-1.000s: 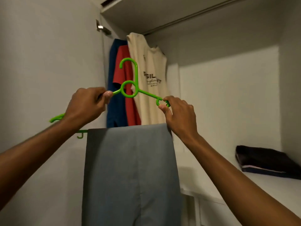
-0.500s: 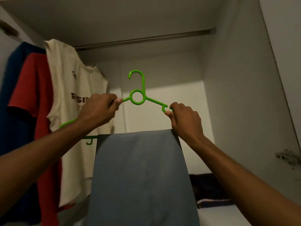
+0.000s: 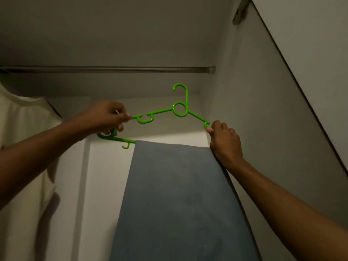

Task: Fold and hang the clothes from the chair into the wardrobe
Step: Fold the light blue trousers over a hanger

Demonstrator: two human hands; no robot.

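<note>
Green hanger (image 3: 179, 110): we hold it below the rod (image 3: 113, 69), hook clear of it.
Trousers (image 3: 180, 200): draped over the hanger bar.
Left hand (image 3: 105, 117): pinches the hanger's left arm.
Right hand (image 3: 225, 140): grips its right end.

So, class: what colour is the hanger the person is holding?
Bright green: the hanger shows clearly in the head view, with grey trousers draped over it.

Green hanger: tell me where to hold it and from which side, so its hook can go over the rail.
Hold the green hanger by its two sloping shoulder arms, from below, as the left hand and right hand do. That probably leaves the upright hook free beneath the rail, and keeps the grey trousers draped on the bar.
</note>
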